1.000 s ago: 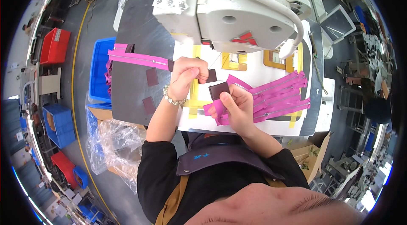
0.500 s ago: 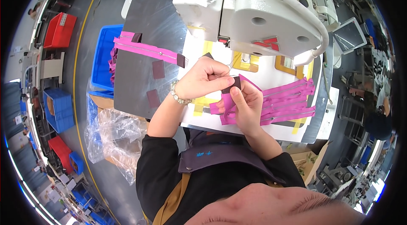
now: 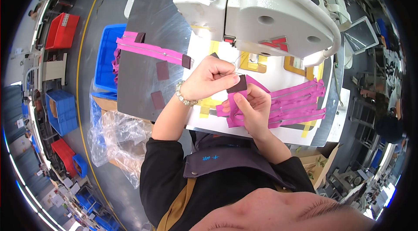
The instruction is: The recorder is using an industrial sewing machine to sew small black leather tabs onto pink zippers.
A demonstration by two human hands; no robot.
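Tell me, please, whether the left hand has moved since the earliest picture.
Yes: judged against the upper loose brown patch, the left hand has moved to the right.

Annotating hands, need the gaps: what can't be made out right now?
All in the head view:
- Left hand: some fingertips, hidden by its own curled fingers.
- Dark brown tab: one corner, under the left thumb.
- Pink zipper: part behind the right hand.
- Sewing machine: top cut off by the upper edge; needle hidden beneath its housing.
- Blue bin: contents mostly hidden by the dark tabletop.
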